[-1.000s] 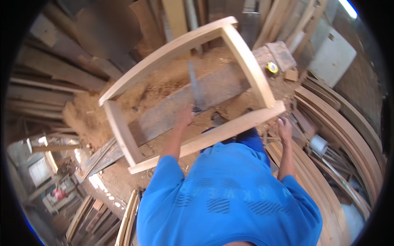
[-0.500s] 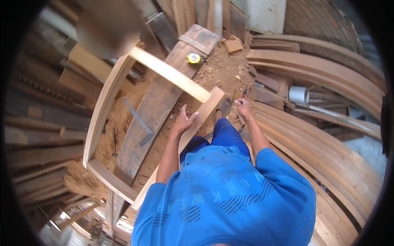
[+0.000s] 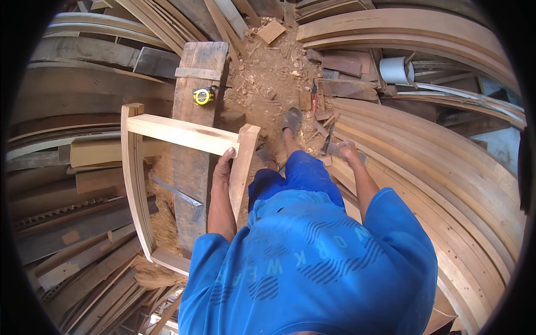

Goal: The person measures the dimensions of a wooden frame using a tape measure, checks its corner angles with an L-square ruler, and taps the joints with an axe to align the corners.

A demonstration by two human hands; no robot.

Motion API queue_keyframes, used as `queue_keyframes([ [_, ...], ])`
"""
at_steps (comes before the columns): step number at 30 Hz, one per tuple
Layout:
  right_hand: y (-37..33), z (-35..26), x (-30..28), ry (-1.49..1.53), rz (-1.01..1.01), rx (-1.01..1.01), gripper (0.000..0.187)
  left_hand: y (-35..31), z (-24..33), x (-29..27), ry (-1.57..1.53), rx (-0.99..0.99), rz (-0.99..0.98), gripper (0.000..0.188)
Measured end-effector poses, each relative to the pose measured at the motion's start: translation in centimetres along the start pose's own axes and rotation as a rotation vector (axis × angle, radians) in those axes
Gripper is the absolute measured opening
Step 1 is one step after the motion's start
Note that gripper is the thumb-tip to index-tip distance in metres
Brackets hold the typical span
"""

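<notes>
A pale wooden frame (image 3: 184,134) with a curved far-left side stands over a worn plank, tilted in view. My left hand (image 3: 222,170) is closed around it at the near right corner, where the light rail meets the side piece (image 3: 244,162); one fingertip shows on the rail's end. Out to the right, my right hand (image 3: 347,152) is closed on what looks like a hammer (image 3: 327,139), its narrow dark head pointing away from me. The fingers cover part of its handle. On the plank (image 3: 195,61) lies a yellow and black tape measure (image 3: 203,96).
A metal square (image 3: 177,191) rests on the plank inside the frame. Red-handled pliers (image 3: 314,99) lie among wood scraps and shavings on the floor. Long curved boards (image 3: 424,184) are stacked at right, with a white pipe (image 3: 396,71) beyond. More boards (image 3: 84,95) fill the left.
My left hand has moved from resting with spread fingers on the side piece to gripping the corner joint. My right hand has swung slightly outward. The whole view has turned.
</notes>
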State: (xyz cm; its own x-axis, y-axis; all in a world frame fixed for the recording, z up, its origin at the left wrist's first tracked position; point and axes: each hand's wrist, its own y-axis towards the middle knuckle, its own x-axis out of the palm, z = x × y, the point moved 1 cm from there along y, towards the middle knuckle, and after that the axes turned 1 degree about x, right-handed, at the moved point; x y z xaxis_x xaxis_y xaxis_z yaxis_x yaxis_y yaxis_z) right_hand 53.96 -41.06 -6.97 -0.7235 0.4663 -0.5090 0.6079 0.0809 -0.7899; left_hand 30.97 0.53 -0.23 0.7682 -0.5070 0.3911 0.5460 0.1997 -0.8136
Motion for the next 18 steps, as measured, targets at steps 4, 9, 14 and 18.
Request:
queue_keyframes([
  [4,-3.3,-1.3,1.5,0.209,0.025,0.11,0.03,-0.7,0.1,0.5,-0.032,-0.024,-0.073,0.076],
  [9,-7.1,-2.4,4.0,0.505,0.072,0.018,0.03,-1.0,1.2,2.2,0.078,-0.023,-0.119,0.069],
  [14,-10.3,-6.6,4.4,0.62,0.094,-0.107,0.031,-1.8,1.4,1.8,0.139,0.004,-0.139,0.075],
  [18,-11.8,-7.1,4.0,0.491,0.184,-0.178,0.035,-0.3,0.8,0.4,0.155,0.07,-0.145,0.077],
])
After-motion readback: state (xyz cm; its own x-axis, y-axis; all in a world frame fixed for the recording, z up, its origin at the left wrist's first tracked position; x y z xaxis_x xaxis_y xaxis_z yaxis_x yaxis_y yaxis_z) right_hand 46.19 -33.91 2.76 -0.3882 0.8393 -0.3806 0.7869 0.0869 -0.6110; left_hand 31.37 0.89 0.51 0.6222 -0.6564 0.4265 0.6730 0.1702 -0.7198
